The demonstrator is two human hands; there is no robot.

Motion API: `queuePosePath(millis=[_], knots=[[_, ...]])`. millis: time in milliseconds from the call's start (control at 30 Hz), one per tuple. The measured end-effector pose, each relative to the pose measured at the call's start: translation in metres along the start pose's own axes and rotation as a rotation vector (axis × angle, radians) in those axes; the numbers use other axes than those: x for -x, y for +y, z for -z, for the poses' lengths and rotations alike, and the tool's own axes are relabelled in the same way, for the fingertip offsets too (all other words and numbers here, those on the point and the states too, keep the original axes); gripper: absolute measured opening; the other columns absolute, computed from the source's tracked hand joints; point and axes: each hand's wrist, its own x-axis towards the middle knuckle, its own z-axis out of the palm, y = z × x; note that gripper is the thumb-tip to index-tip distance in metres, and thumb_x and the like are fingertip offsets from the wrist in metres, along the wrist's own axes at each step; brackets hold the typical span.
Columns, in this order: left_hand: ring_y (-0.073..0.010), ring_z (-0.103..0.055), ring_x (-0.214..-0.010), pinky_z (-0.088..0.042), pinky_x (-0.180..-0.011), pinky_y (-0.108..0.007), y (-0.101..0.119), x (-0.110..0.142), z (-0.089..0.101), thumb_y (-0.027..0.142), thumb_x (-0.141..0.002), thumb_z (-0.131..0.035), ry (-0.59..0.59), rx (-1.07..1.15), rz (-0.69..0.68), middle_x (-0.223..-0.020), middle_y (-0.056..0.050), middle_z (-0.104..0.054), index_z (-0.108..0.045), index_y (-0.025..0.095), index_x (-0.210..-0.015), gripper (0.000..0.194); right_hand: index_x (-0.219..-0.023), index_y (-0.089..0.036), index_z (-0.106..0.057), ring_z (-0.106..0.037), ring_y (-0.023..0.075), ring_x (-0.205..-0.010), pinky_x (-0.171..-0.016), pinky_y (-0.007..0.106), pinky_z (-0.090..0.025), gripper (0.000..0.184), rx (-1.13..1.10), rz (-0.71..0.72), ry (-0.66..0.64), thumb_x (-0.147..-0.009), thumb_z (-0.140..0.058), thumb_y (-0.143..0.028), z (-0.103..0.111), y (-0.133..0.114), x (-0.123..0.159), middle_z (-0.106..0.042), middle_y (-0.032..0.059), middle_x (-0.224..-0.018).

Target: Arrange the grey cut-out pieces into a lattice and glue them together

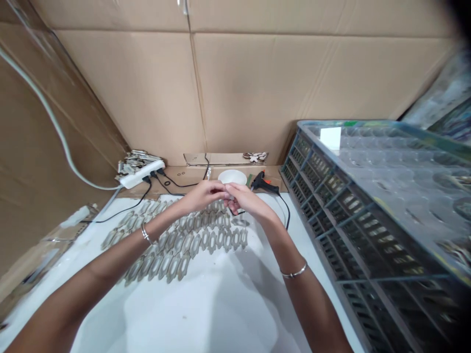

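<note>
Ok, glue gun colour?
The glue gun is black with an orange accent; head view shows it best.

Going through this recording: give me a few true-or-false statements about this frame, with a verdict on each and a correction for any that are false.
1. A hot glue gun lies to the right of a white bowl. True.
2. The lattice pieces are stacked inside the bowl. False: they lie in rows on a white sheet.
3. The left wrist wears a metal bangle, and the right wrist wears another. True.
4. The hands are held far apart. False: their fingertips meet above the lattice pieces.
</note>
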Motion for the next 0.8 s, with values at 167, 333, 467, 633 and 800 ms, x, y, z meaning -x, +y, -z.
queuePosePath(millis=[167,333,467,633,800], knots=[[-0.0137,-0.060,-0.069,-0.041,-0.066,-0.022,0.002,0.025,0.006,0.034,-0.091,-0.058,0.103,-0.245,-0.009,-0.074,-0.003,-0.069,-0.072,0.016,-0.079,0.026,-0.074,-0.018,-0.046,-0.028,0.0030,-0.038,-0.034,0.014,-0.020,0.032,-0.207,-0.092,-0.078,-0.094,-0.047,-0.043,-0.025,0.006,-0.002,-0.047,-0.0050,-0.057],[-0.0139,-0.059,-0.066,-0.041,-0.062,-0.022,-0.003,0.029,0.008,0.034,-0.084,-0.066,0.189,-0.195,0.130,-0.071,-0.002,-0.068,-0.069,0.015,-0.082,0.019,-0.080,-0.019,-0.046,-0.020,0.0018,-0.039,-0.037,0.014,-0.014,0.028,-0.339,-0.124,-0.079,-0.092,-0.053,-0.044,-0.033,0.005,0.000,-0.043,-0.0067,-0.060],[-0.0126,-0.057,-0.064,-0.042,-0.061,-0.022,-0.005,0.015,0.006,0.034,-0.077,-0.073,0.251,-0.024,0.094,-0.070,0.001,-0.062,-0.062,0.015,-0.091,0.026,-0.079,-0.018,-0.045,-0.021,0.0018,-0.040,-0.037,0.014,-0.012,0.023,-0.386,-0.137,-0.039,-0.087,-0.057,-0.037,-0.025,-0.001,0.000,-0.042,-0.0070,-0.061],[-0.0089,-0.044,-0.057,-0.034,-0.055,-0.020,-0.012,-0.028,-0.003,0.033,-0.074,-0.076,0.324,0.001,0.002,-0.063,0.006,-0.047,-0.059,0.015,-0.089,0.029,-0.073,-0.017,-0.048,-0.018,0.0016,-0.041,-0.036,0.014,-0.011,0.020,-0.455,-0.077,0.095,-0.079,-0.062,-0.028,-0.001,-0.009,0.002,-0.033,-0.0089,-0.058],[-0.0127,-0.054,-0.070,-0.042,-0.065,-0.023,-0.040,-0.076,-0.011,0.048,-0.083,-0.064,0.342,0.065,-0.029,-0.079,-0.001,-0.058,-0.058,0.015,-0.097,0.036,-0.079,-0.014,-0.057,-0.021,0.0025,-0.041,-0.034,0.012,-0.015,0.007,-0.544,0.010,0.282,-0.080,-0.062,-0.018,0.035,-0.019,0.010,-0.030,-0.0094,-0.056]])
